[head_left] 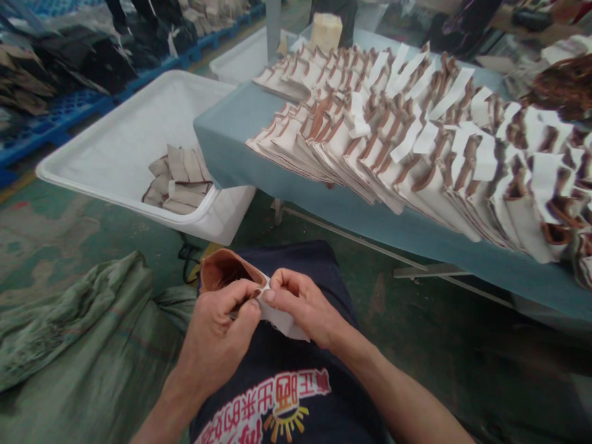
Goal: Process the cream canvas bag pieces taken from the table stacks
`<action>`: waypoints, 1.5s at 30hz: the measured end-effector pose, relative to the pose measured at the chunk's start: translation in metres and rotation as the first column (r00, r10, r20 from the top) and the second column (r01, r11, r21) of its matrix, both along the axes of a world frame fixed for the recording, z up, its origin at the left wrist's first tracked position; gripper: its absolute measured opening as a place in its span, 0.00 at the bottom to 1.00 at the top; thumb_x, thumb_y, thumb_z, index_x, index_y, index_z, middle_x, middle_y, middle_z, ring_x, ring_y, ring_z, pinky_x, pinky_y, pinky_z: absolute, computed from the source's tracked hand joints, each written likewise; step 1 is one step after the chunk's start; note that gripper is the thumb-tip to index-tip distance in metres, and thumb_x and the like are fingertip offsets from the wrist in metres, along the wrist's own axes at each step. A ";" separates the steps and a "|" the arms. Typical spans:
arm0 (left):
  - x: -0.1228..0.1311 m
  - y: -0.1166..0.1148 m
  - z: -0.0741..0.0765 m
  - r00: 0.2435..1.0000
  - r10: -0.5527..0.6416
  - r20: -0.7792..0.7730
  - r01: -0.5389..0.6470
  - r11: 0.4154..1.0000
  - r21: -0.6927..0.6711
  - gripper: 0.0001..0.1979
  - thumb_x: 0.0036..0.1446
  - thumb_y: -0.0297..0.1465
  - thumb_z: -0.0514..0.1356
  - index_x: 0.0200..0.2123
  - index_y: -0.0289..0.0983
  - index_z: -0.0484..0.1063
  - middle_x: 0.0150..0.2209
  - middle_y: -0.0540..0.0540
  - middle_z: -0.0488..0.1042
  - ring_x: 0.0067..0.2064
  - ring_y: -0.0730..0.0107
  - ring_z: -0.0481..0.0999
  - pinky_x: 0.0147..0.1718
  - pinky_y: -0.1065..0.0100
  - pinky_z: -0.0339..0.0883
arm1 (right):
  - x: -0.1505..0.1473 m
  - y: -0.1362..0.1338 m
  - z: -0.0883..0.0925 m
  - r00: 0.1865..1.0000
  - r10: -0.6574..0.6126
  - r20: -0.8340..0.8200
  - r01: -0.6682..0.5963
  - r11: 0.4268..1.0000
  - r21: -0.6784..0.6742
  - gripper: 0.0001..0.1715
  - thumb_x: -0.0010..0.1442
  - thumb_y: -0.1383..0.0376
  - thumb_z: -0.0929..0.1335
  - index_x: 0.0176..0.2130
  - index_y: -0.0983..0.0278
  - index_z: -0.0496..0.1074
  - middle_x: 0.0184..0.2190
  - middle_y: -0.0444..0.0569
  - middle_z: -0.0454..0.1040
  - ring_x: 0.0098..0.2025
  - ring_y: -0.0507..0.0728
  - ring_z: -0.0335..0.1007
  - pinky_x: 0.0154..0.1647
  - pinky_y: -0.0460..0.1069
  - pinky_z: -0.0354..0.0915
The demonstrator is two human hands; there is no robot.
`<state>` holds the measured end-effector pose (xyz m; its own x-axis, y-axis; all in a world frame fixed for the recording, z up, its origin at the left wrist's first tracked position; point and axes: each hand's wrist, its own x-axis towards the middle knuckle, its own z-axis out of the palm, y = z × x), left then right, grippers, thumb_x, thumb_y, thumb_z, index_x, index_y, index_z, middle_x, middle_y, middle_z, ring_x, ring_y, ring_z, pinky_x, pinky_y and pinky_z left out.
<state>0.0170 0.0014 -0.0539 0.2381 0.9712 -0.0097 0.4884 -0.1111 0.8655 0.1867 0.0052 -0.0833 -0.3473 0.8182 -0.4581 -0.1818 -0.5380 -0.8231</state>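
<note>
Above my lap, a brown leather piece point(222, 265), curved into an open tube like a boot upper, is held between both hands. My left hand point(224, 324) is closed in a pinch on its near edge. The fingers of my right hand point(303, 302) pinch a white strip point(280, 317) where it meets that edge; its free end hangs below the fingers. The fingertips of both hands almost touch. Most of the leather piece's outer side is hidden behind my left hand.
A blue-covered table point(231, 135) holds rows of similar pale pieces with brown edges point(333, 142), many with white strips. Left of it stands a white bin point(124, 123) with several pale pieces point(180, 179) inside. A green sack point(102, 345) lies at left. Blue pallets point(87, 117) are behind.
</note>
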 end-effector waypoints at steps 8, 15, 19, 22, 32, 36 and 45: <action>0.007 -0.003 -0.007 0.999 -0.044 -0.028 0.041 0.995 -0.087 0.13 0.59 0.34 0.50 0.23 0.41 0.65 0.20 0.53 0.67 0.21 0.70 0.67 0.22 0.69 0.57 | 0.000 0.006 -0.028 0.987 0.130 -0.099 -0.123 0.990 0.070 0.39 0.50 0.36 0.79 0.25 0.59 0.61 0.19 0.33 0.57 0.21 0.47 0.47 0.21 0.44 0.46; 0.006 0.000 -0.005 0.989 -0.119 -0.093 0.109 0.988 -0.107 0.12 0.60 0.34 0.49 0.24 0.43 0.61 0.20 0.54 0.64 0.22 0.70 0.65 0.23 0.67 0.55 | 0.016 0.022 -0.024 0.925 0.080 0.372 -0.303 0.747 0.592 0.40 0.72 0.35 0.63 0.22 0.59 0.58 0.19 0.37 0.53 0.23 0.50 0.48 0.27 0.49 0.46; 0.003 0.012 0.010 0.974 -0.221 -0.042 0.214 0.969 -0.126 0.13 0.61 0.33 0.49 0.25 0.42 0.65 0.22 0.53 0.67 0.25 0.69 0.67 0.25 0.68 0.57 | 0.029 0.033 -0.006 0.877 -0.094 0.471 -0.314 0.630 0.711 0.35 0.77 0.41 0.60 0.25 0.59 0.65 0.22 0.42 0.65 0.26 0.53 0.59 0.32 0.50 0.55; 0.001 0.022 0.029 0.945 -0.328 -0.004 0.325 0.938 -0.116 0.13 0.61 0.31 0.50 0.25 0.40 0.69 0.23 0.53 0.70 0.25 0.70 0.68 0.25 0.69 0.59 | 0.036 0.035 0.014 0.925 -0.205 0.320 -0.157 0.560 0.813 0.25 0.78 0.47 0.62 0.39 0.61 0.75 0.36 0.50 0.79 0.38 0.57 0.75 0.44 0.52 0.67; -0.010 0.032 0.071 0.934 -0.337 -0.121 0.352 0.927 0.131 0.12 0.61 0.28 0.55 0.30 0.41 0.78 0.24 0.53 0.80 0.23 0.71 0.76 0.23 0.71 0.63 | 0.042 0.054 0.067 0.835 -0.028 0.549 -0.517 0.301 0.802 0.20 0.65 0.47 0.76 0.32 0.58 0.75 0.25 0.42 0.71 0.30 0.56 0.67 0.42 0.52 0.63; -0.009 0.024 0.070 0.960 -0.251 -0.124 0.270 0.947 0.171 0.09 0.59 0.26 0.54 0.33 0.42 0.75 0.22 0.57 0.76 0.19 0.73 0.73 0.19 0.71 0.60 | 0.043 0.055 0.076 0.808 0.130 0.575 -0.573 0.400 0.715 0.24 0.68 0.52 0.72 0.26 0.60 0.68 0.23 0.38 0.63 0.26 0.51 0.57 0.30 0.48 0.51; -0.012 0.028 0.045 0.966 -0.225 -0.128 0.258 0.870 0.420 0.10 0.60 0.22 0.54 0.34 0.42 0.70 0.25 0.56 0.76 0.23 0.75 0.76 0.24 0.73 0.65 | 0.034 0.055 0.066 0.866 0.305 0.396 -0.499 0.571 0.652 0.26 0.69 0.53 0.73 0.27 0.61 0.62 0.22 0.35 0.56 0.24 0.48 0.49 0.25 0.46 0.46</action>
<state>0.0048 0.0291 -0.0090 0.4808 0.7954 0.3690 0.4579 -0.5866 0.6680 0.2202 0.0599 -0.0169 -0.6966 0.7105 0.0998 0.1335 0.2649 -0.9550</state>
